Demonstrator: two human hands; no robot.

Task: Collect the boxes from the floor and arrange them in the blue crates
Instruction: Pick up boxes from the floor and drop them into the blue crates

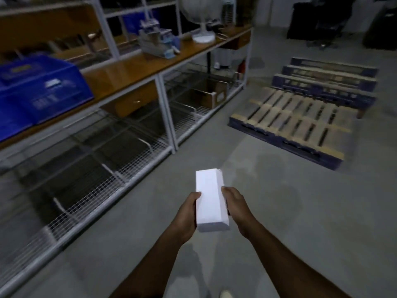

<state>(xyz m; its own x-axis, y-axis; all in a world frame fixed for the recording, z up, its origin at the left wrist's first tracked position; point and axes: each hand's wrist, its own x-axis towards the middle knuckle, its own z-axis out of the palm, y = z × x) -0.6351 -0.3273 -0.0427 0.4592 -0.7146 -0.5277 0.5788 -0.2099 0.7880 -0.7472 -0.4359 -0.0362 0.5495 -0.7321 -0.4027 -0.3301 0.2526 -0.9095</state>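
A long white box (210, 201) is held out in front of me above the grey floor, its long side pointing away. My left hand (189, 216) grips its left edge and my right hand (236, 209) grips its right edge. A blue crate (40, 91) stands on the wooden bench top at the far left, well away from the box. A second blue crate (133, 20) shows dimly behind the shelf frame at the back.
A white metal rack with a wooden bench top (133, 67) and wire mesh shelves (103, 168) runs along the left. A cardboard box (212, 93) sits on a lower shelf. A wooden pallet (294, 119) lies on the floor ahead right, dark crates behind it.
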